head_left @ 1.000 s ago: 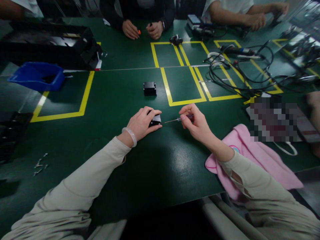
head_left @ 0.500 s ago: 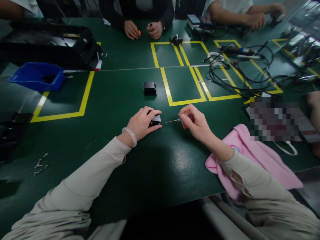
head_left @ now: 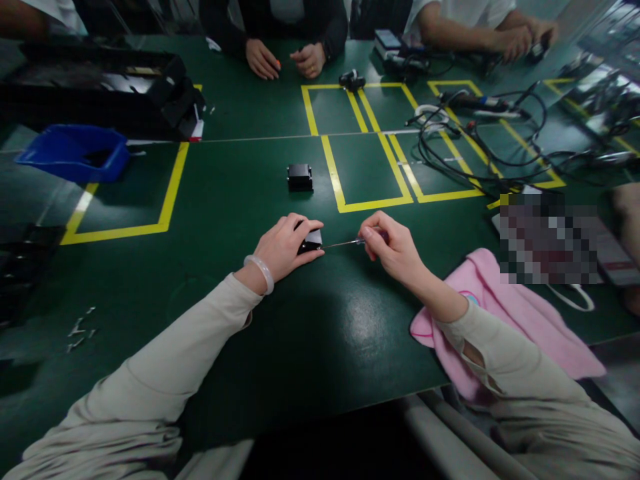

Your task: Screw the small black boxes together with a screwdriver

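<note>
On the green table my left hand (head_left: 284, 247) is closed around a small black block-shaped part (head_left: 312, 240), pressing it against the surface. Most of the part is hidden under the fingers; its light-reflecting top and right end show. My right hand (head_left: 393, 245) grips the handle of a screwdriver (head_left: 347, 243), which lies nearly level. Its thin shaft points left, with the tip at the right end of the part. A similar black part (head_left: 300, 177) stands farther back, touched by neither hand.
Several small metal pieces (head_left: 79, 331) lie at left, below a blue bin (head_left: 75, 153) and a long black housing (head_left: 100, 87). A pink cloth (head_left: 515, 320) lies under my right forearm. Black cables (head_left: 480, 167) coil at right. Co-workers' hands (head_left: 285, 60) rest across the table.
My right hand has shifted very slightly with the screwdriver, whose tip stays at the part. My left hand keeps its place. Across the table, co-workers' hands have moved a little.
</note>
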`<state>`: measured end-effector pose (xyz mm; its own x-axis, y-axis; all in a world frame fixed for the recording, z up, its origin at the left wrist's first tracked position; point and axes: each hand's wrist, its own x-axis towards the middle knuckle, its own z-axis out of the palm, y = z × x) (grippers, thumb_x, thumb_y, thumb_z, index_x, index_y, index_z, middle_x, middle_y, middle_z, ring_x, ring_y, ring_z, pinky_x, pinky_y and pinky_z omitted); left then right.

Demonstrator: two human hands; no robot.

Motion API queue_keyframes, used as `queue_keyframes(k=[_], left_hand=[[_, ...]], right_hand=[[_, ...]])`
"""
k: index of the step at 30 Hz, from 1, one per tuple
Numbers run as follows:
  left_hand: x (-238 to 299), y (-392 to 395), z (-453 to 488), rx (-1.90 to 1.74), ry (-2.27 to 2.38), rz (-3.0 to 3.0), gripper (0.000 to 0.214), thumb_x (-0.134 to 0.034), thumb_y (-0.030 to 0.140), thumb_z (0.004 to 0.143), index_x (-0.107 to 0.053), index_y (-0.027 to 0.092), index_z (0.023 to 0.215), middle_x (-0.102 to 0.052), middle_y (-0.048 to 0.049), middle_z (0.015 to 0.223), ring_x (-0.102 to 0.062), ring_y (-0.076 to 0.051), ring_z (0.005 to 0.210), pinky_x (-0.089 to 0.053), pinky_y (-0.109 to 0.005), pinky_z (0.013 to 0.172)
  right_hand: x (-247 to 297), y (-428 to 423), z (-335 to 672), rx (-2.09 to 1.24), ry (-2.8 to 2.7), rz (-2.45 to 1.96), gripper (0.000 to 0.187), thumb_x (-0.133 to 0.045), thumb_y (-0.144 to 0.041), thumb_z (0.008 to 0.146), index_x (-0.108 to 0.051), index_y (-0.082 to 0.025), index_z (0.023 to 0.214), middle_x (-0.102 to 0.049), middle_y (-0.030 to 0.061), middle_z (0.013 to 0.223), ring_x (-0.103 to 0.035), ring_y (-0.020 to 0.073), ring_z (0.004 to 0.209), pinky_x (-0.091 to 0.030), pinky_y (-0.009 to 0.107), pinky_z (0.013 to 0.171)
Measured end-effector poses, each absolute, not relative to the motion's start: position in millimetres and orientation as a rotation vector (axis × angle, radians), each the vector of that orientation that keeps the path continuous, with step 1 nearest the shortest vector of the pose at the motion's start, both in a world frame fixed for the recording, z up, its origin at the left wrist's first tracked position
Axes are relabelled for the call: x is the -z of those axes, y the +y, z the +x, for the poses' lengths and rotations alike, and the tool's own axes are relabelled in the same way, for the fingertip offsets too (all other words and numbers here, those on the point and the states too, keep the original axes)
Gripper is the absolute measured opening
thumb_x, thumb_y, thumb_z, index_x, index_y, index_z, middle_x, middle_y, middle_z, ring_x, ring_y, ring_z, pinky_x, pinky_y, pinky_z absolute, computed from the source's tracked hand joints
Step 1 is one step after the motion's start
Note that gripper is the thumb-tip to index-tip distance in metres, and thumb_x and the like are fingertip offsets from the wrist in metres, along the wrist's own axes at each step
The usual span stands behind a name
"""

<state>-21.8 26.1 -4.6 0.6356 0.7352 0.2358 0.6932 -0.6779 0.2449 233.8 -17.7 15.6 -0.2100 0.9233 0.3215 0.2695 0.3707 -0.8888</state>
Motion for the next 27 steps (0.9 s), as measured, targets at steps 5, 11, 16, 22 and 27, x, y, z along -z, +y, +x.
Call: queue_keyframes(k=[5,11,16,22,27], left_hand=[[3.4,25.3,-21.6,-0.468,1.207,2.711,0.051,-0.066,0.047,0.095,-0.054,0.021,0.137,-0.058,-0.0123,0.123,-0.059,-0.029,0.109,-0.053,-0.044,0.094],[2.8,25.6,-21.7,-0.471,1.196,2.697,0.051,-0.066,0.046,0.095,-0.054,0.021,0.138,-0.058,-0.0125,0.124,-0.059,-0.03,0.11,-0.053,-0.045,0.094],[4.7,26.6,-22.7,-0.486,1.187,2.717,0.051,-0.065,0.048,0.096,-0.054,0.02,0.137,-0.059,-0.0125,0.123,-0.06,-0.029,0.109,-0.053,-0.044,0.094],[5.9,26.9,-23.3,-0.489,1.191,2.716,0.05,-0.064,0.049,0.096,-0.054,0.021,0.136,-0.059,-0.0122,0.123,-0.059,-0.029,0.109,-0.053,-0.044,0.094],[5.2,27.0,-22.9,-0.481,1.194,2.708,0.051,-0.065,0.049,0.096,-0.054,0.021,0.137,-0.059,-0.0122,0.123,-0.059,-0.029,0.11,-0.053,-0.044,0.094]], right_hand=[[-13.5,-17.4,235.2,-0.842,-1.702,-1.037,0.015,-0.057,-0.036,0.103,-0.053,-0.022,0.1,-0.05,-0.008,0.062,-0.047,0.0094,0.052,-0.035,0.028,0.056],[-11.7,-15.4,235.0,-0.855,-1.691,-1.066,0.021,-0.057,-0.04,0.103,-0.052,-0.023,0.092,-0.049,-0.0077,0.061,-0.045,0.0096,0.052,-0.034,0.028,0.055],[-10.9,-16.1,235.8,-0.825,-1.68,-1.068,0.016,-0.06,-0.037,0.102,-0.054,-0.022,0.101,-0.051,-0.006,0.068,-0.049,0.011,0.059,-0.036,0.028,0.059],[-12.1,-17.1,235.2,-0.872,-1.688,-1.072,0.016,-0.06,-0.035,0.102,-0.052,-0.023,0.095,-0.048,-0.0088,0.06,-0.045,0.0096,0.052,-0.033,0.028,0.057],[-12.1,-17.1,234.7,-0.812,-1.682,-1.08,0.011,-0.063,-0.029,0.098,-0.055,-0.022,0.102,-0.052,-0.0062,0.07,-0.05,0.0108,0.059,-0.037,0.028,0.06]])
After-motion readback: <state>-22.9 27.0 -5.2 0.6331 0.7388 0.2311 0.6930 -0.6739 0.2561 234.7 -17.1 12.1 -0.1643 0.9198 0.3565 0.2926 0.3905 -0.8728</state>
